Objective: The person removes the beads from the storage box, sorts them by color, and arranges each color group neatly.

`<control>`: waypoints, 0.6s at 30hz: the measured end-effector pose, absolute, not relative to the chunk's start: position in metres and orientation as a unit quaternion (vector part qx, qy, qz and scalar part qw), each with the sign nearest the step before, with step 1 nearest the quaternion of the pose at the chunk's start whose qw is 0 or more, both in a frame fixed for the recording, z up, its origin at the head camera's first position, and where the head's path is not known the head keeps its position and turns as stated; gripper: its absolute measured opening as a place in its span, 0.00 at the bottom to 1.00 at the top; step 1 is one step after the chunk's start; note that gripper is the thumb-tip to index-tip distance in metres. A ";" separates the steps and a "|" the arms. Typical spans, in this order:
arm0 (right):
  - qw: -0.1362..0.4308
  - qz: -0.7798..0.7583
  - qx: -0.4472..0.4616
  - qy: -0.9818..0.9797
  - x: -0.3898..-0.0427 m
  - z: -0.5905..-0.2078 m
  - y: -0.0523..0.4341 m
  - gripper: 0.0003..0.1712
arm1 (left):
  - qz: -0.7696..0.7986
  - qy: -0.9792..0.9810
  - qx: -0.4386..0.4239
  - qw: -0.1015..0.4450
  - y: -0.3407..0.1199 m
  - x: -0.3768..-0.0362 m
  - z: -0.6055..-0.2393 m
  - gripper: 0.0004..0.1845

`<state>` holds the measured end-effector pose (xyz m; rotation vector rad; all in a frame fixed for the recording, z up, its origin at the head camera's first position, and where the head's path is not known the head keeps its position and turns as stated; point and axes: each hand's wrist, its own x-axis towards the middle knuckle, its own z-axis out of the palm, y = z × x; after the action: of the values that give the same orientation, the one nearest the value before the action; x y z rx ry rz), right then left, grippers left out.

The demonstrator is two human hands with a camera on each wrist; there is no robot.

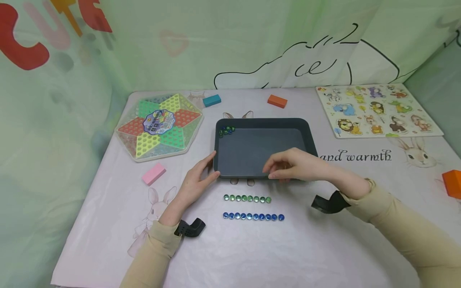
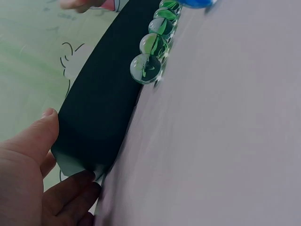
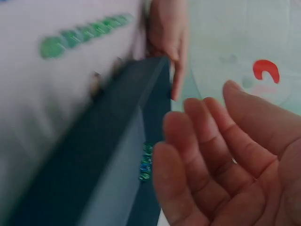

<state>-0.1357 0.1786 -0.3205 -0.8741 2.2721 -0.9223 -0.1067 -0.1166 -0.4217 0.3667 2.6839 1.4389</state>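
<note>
Beige sleeves (image 1: 155,248) come closest to the camera, reaching over a pale tabletop (image 1: 223,256) printed with rabbits. Furthest left lies a hexagonal game board (image 1: 183,116) with red, yellow and green triangles and a round label; a pink block (image 1: 154,174) sits just beside its near edge. Next, the left hand (image 1: 194,182) touches the tray's near left corner, thumb and fingers spread along two sides. Beyond the tray lie a teal block (image 1: 211,100) and, further right, an orange block (image 1: 277,101). The right hand (image 1: 291,165), fingers loosely bent and thumb apart, hangs over the near rim and hides part of it. Past it are an animal picture board (image 1: 378,111) and, at the right edge, an orange object (image 1: 453,184).

Dark grey and rectangular, the shallow tray (image 1: 259,150) lies flat in the middle. Green and blue marbles (image 1: 227,131) cluster in its far left corner. In front of it, eight clear-and-green marbles (image 1: 250,198) form a straight row, with ten blue marbles (image 1: 255,217) lined up nearer.
</note>
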 end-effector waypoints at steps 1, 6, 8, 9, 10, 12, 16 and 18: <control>0.267 -0.349 -0.322 0.839 -0.140 -0.317 0.177 0.11 | 0.469 0.874 0.119 0.037 -0.117 -0.107 -0.422 0.32; 0.268 -0.372 -0.298 0.837 -0.163 -0.309 0.167 0.11 | 0.471 0.873 0.120 0.038 -0.117 -0.107 -0.422 0.32; 0.270 -0.378 -0.287 0.838 -0.171 -0.309 0.163 0.12 | 0.471 0.873 0.121 0.039 -0.117 -0.107 -0.422 0.32; 0.270 -0.381 -0.283 0.838 -0.175 -0.309 0.161 0.12 | 0.470 0.873 0.121 0.040 -0.117 -0.107 -0.422 0.32; 0.270 -0.384 -0.279 0.838 -0.179 -0.310 0.160 0.13 | 0.470 0.873 0.121 0.040 -0.116 -0.107 -0.421 0.32; 0.270 -0.392 -0.269 0.837 -0.187 -0.312 0.156 0.14 | 0.470 0.873 0.121 0.038 -0.116 -0.107 -0.421 0.32; 0.264 -0.407 -0.250 0.838 -0.202 -0.318 0.147 0.15 | 0.469 0.874 0.121 0.037 -0.117 -0.107 -0.421 0.32; 0.260 -0.414 -0.242 0.838 -0.210 -0.322 0.143 0.16 | 0.469 0.874 0.119 0.039 -0.117 -0.107 -0.421 0.32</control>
<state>-0.2103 0.1429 -0.3222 -0.6549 2.2706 -1.1203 -0.1071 -0.1167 -0.4210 0.3654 2.6811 1.4373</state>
